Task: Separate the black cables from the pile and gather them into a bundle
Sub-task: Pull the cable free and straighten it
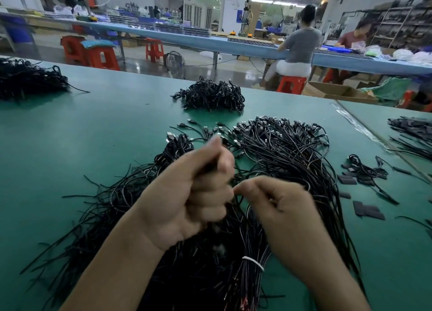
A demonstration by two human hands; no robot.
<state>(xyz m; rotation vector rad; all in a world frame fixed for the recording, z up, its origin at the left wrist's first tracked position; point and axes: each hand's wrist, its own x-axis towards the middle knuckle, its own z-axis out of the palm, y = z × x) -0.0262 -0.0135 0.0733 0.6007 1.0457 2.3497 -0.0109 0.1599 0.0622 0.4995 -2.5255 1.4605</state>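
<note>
A big pile of loose black cables (280,151) with USB plugs spreads over the green table (105,133) in front of me. My left hand (194,193) is raised above the pile, its fingers curled round a handful of black cables that hang down from the fist. My right hand (278,205) is just to its right, fingertips pinching a thin cable strand near the left fist. Below the hands lies a bunch of cables tied with a white band (253,262).
A finished heap of black cables (210,95) sits farther back, another heap (28,79) at the far left, and more cables (411,133) at the right. Small black strips (367,210) lie on the right. Two people sit at a blue bench beyond.
</note>
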